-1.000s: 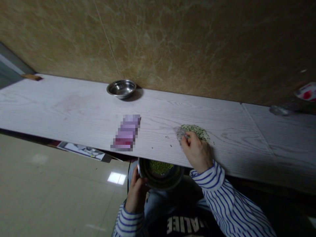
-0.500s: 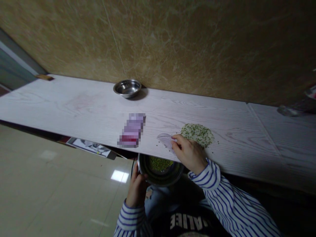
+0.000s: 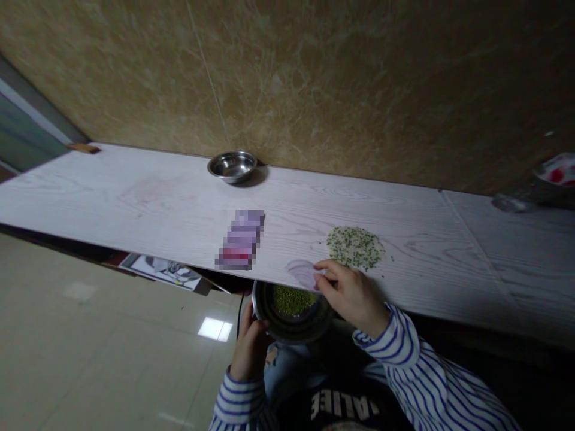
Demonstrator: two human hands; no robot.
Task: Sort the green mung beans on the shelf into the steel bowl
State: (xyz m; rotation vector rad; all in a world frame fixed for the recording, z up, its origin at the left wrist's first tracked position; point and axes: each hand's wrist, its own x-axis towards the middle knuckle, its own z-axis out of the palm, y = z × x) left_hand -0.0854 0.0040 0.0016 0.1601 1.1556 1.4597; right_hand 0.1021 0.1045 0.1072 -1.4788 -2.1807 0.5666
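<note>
My left hand grips the rim of a metal bowl just under the table's front edge. Green beans, which look like mung beans, lie in the bowl. Between thumb and fingers, my right hand pinches a clear, half-round plastic piece that looks like a protractor. Its free part lies over the tabletop at the edge, above the bowl. Just beyond my right hand spreads a flat pile of green beans mixed with white grains, with a few strays around it.
An empty-looking steel bowl stands by the wall. A blurred-out purple rectangular object lies on the pale wooden table. At the far right is a clear container with something red. A box sits below the table at the left.
My right hand has drawn the plastic piece down to the table's front edge. Loose beans that lay around the piece no longer show there. My left hand still holds the bowl.
</note>
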